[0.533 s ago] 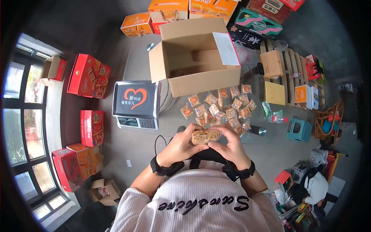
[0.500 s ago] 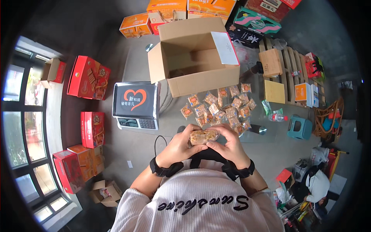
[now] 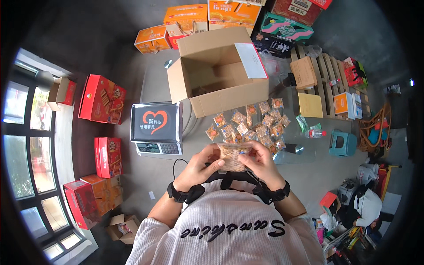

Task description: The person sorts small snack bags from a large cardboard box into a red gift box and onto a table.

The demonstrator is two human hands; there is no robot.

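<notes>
A clear-wrapped snack packet with light brown, grainy contents is held up close to my body. My left hand closes on one end of it, thumb in front. The other end is pinched by my right hand, its thumb pressed on the wrapper. Just beyond my hands, several similar packets lie loosely heaped on a glass table. Behind them stands an open cardboard box, flaps folded out; its visible inner floor is shadowed.
A digital scale with a black tray stands left of the box. Orange cartons line the back. Red gift boxes sit by the windows at left. At right are a wooden pallet, a plastic bottle and a blue stool.
The packet has turned in my hands, now showing a broader face of its wrapper. Both hands still hold it, and the view has shifted slightly.
</notes>
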